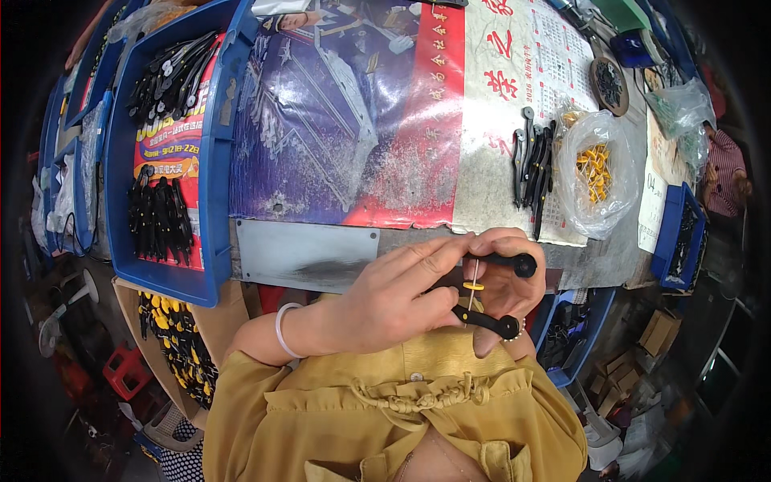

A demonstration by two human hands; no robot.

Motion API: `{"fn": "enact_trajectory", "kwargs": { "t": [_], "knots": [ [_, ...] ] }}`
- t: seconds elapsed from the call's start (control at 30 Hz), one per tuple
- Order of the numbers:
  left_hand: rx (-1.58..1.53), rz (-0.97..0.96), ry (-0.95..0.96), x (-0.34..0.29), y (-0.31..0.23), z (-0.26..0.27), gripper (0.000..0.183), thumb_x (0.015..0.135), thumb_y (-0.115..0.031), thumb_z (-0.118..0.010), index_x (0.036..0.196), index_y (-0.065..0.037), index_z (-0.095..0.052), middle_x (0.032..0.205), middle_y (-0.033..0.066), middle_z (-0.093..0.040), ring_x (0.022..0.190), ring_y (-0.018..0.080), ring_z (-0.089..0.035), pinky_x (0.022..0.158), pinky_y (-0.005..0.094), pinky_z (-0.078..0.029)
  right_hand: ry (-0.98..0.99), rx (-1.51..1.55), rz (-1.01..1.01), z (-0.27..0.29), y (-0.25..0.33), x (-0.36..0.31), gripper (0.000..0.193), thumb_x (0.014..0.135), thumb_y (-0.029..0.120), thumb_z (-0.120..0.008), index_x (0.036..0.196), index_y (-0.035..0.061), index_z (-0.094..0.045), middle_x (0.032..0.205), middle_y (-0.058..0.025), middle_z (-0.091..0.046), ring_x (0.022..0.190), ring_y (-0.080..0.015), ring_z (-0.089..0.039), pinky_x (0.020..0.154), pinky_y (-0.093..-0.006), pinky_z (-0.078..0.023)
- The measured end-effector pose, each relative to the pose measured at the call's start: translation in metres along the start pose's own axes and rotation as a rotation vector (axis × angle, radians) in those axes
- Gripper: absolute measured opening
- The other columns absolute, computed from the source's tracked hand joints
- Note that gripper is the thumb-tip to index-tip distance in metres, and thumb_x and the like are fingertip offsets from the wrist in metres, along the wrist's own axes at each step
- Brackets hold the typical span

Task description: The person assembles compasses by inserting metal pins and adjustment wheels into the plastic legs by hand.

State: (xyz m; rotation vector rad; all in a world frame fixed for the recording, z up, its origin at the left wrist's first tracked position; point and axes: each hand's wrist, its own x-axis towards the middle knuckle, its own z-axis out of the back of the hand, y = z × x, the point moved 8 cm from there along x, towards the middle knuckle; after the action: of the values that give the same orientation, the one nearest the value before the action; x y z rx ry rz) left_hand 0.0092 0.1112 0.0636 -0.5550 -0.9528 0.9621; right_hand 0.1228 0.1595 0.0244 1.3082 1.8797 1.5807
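Between my hands, just above my lap at the bench edge, is a two-armed black tool [487, 320] with round ends. A thin metal rod [471, 303] crosses between its arms and carries a yellow wheel-like piece [474, 286]. My left hand [401, 293], with a pale bangle on its wrist, is closed, its fingers pinching the tool's left side. Curled around the other side, my right hand [520, 299] holds the upper arm near its round end. The far ends of both arms are partly hidden behind my fingers.
A blue tray [210, 161] at left holds piles of black arms. Beneath it, a cardboard box [229, 317] contains black-and-yellow pieces. At right are loose black arms [533, 165] and a plastic bag [614, 213] of yellow-headed metal rods. A metal plate [305, 251] lies along the bench edge.
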Motion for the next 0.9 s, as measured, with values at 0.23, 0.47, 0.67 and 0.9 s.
{"fn": "enact_trajectory", "kwargs": {
  "t": [0.23, 0.47, 0.67, 0.9],
  "knots": [
    [0.020, -0.058, -0.078, -0.003, 0.000, 0.004, 0.033, 0.057, -0.016, -0.078, 0.073, 0.004, -0.057, 0.096, 0.0232, -0.060, 0.085, 0.0333, -0.063, 0.070, 0.0354, -0.054, 0.023, -0.045, 0.057, -0.002, 0.003, 0.001, 0.083, 0.051, 0.040, -0.086, 0.111, -0.0028, -0.048, 0.104, -0.0189, -0.055, 0.094, -0.0216, -0.056, 0.069, -0.0268, -0.047],
    [0.048, -0.082, -0.113, -0.007, -0.001, 0.006, 0.031, 0.058, -0.014, -0.078, 0.077, 0.003, -0.059, 0.090, 0.0195, -0.062, 0.080, 0.0299, -0.065, 0.066, 0.0333, -0.055, 0.034, -0.096, 0.076, -0.004, 0.007, 0.007, 0.075, 0.053, 0.040, -0.085, 0.105, -0.0024, -0.051, 0.099, -0.0178, -0.058, 0.090, -0.0236, -0.059, 0.068, -0.0286, -0.048],
    [0.069, -0.085, -0.112, -0.007, -0.001, 0.006, 0.030, 0.059, -0.014, -0.077, 0.078, 0.003, -0.061, 0.090, 0.0176, -0.062, 0.079, 0.0276, -0.065, 0.066, 0.0316, -0.054, 0.092, -0.134, 0.159, -0.008, 0.012, 0.012, 0.068, 0.057, 0.040, -0.083, 0.102, -0.0018, -0.052, 0.095, -0.0165, -0.060, 0.084, -0.0243, -0.061, 0.068, -0.0304, -0.048],
    [0.080, -0.099, -0.096, -0.004, -0.001, 0.006, 0.031, 0.060, -0.013, -0.077, 0.082, 0.004, -0.062, 0.090, 0.0163, -0.062, 0.077, 0.0265, -0.065, 0.066, 0.0313, -0.054, 0.065, -0.168, 0.164, -0.007, 0.013, 0.011, 0.057, 0.060, 0.038, -0.082, 0.094, -0.0002, -0.057, 0.089, -0.0143, -0.063, 0.079, -0.0223, -0.062, 0.065, -0.0297, -0.047]
  ]
}}
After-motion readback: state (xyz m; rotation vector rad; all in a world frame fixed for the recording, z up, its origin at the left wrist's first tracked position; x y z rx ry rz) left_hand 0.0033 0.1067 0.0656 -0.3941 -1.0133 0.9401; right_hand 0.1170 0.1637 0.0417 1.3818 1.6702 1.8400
